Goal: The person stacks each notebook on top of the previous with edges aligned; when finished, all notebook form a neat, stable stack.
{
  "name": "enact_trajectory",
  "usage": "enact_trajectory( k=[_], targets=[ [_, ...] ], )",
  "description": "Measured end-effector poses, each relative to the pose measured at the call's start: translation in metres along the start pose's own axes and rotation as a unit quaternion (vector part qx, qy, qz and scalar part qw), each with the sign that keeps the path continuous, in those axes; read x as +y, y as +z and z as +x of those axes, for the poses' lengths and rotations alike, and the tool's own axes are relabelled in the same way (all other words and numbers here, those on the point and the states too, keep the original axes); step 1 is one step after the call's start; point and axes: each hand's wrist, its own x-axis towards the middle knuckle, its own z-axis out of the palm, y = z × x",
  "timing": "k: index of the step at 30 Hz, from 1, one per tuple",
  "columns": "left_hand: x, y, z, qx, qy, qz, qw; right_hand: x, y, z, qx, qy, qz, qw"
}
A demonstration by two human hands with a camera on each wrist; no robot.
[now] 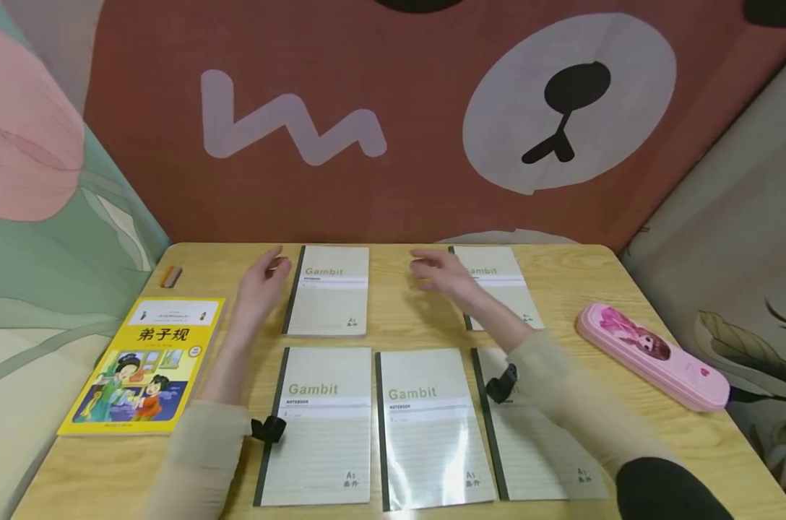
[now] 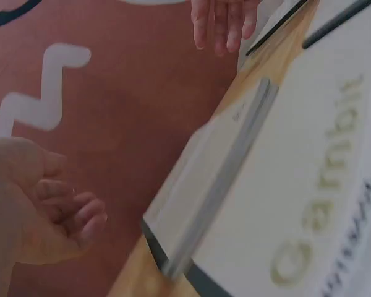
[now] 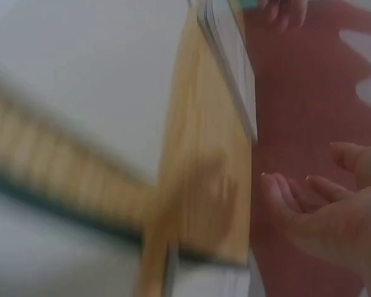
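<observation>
Likely step: arranging notebooks (image 1: 331, 303), two far, three near on counter (image 1: 396, 310). Left grip (image 1: 261, 282) raised beside far-left one, right grip (image 1: 446, 274) at far-right one (partly hiding it); both loosely curled, holding nothing. Next move probably calls for fingertips on notebook edges.

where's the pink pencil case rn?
Head view: the pink pencil case lies on the right side of the table, right of the back-right notebook and right hand.
</observation>
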Motion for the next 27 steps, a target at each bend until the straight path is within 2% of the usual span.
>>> enact_trajectory(
  k=[3,7,11,15,17,20,27],
  targets=[
    [0.025,0.019,0.006,-0.04,0.018,-0.069,0.9966,0.004,-0.048,-0.012,0.029,-0.012,-0.025,0.9992],
    [0.051,0.059,0.015,-0.122,0.013,-0.165,0.9787,0.009,-0.098,-0.025,0.058,-0.002,-0.056,0.9968],
    [0.067,0.11,0.021,-0.194,-0.006,-0.199,0.9606,0.014,-0.135,-0.038,0.072,0.022,-0.088,0.9933],
    [0.077,0.158,0.022,-0.241,-0.036,-0.221,0.9443,0.022,-0.163,-0.049,0.075,0.048,-0.118,0.989],
    [0.08,0.178,0.022,-0.251,-0.056,-0.238,0.9368,0.026,-0.174,-0.052,0.071,0.058,-0.126,0.9878],
    [0.085,0.201,0.02,-0.246,-0.082,-0.264,0.9291,0.032,-0.185,-0.055,0.07,0.078,-0.118,0.9875],
    [0.087,0.232,0.022,-0.218,-0.125,-0.32,0.9133,0.038,-0.192,-0.057,0.058,0.141,-0.045,0.9872]
  ],
)
